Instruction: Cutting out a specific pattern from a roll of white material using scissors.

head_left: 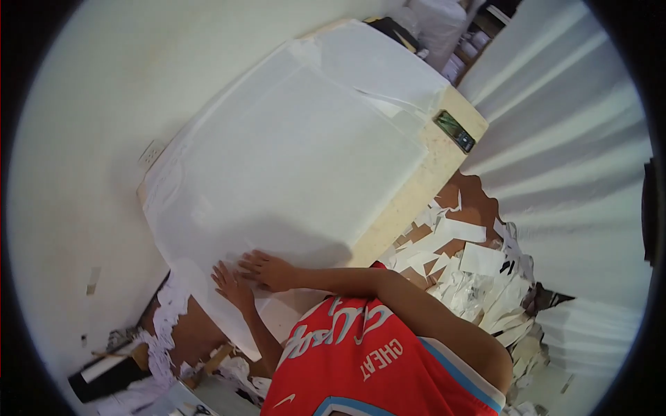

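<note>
The person wore a sleeveless red basketball jersey (361, 353) with white lettering and light blue and white trim at the armhole, both arms bare from shoulder to hand.

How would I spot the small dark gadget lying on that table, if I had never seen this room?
Start at the big table covered by a wide stack of white sheets, where both hands press on the near edge. Follow the bare cream strip of tabletop along the stack's right side to the far corner. There lies a phone, a small dark rectangle with a greenish glassy face, the only dark thing on that pale surface.
</note>
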Motion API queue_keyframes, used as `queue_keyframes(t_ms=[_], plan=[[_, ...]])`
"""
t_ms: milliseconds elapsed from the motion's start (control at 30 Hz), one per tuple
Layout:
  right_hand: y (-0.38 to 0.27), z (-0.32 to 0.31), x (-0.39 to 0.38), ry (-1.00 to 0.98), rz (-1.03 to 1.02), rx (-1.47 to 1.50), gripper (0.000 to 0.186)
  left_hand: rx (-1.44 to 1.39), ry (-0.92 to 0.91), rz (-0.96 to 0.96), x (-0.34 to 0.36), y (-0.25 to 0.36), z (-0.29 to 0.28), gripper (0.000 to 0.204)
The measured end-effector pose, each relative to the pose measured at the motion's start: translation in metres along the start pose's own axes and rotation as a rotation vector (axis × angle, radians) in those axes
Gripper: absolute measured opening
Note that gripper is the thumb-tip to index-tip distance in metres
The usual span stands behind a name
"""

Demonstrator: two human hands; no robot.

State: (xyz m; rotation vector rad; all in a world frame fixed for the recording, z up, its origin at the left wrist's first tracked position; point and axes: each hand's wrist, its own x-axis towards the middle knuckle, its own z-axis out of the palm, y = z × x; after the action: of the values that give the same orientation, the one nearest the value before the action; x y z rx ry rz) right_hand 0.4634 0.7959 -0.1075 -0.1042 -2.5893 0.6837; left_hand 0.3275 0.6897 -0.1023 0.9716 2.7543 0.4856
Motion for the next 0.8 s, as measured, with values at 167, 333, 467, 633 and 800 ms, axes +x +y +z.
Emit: queue_keyframes(t_ms=[167, 333, 467, 633, 800], plan=[[0.032, -0.059, -0.043, -0.090, 0.083, 0.102, 0.065, 0.280, 0.172, 0.054, -0.019, -0.009, -0.003, 0.050], [0.117, -0.171, -0.114, 0.013, 0.518, -0.340, 0.066, 0.267, 0.199, 0.055, -0.014, -0.003, -0.012, 0.051], [0.197, -0.219, -0.169, 0.149, 0.770, -0.655, 0.069, 0.256, 0.211, 0.081, -0.014, 0.000, -0.015, 0.051], [0.235, -0.231, -0.174, 0.140, 1.065, -0.752, 0.070, 0.268, 0.214, 0.063, -0.015, -0.001, -0.008, 0.050], [0.130, -0.106, -0.067, 0.088, 0.466, -0.415, 0.057, 0.256, 0.178, 0.014, -0.022, 0.002, -0.011, 0.050]])
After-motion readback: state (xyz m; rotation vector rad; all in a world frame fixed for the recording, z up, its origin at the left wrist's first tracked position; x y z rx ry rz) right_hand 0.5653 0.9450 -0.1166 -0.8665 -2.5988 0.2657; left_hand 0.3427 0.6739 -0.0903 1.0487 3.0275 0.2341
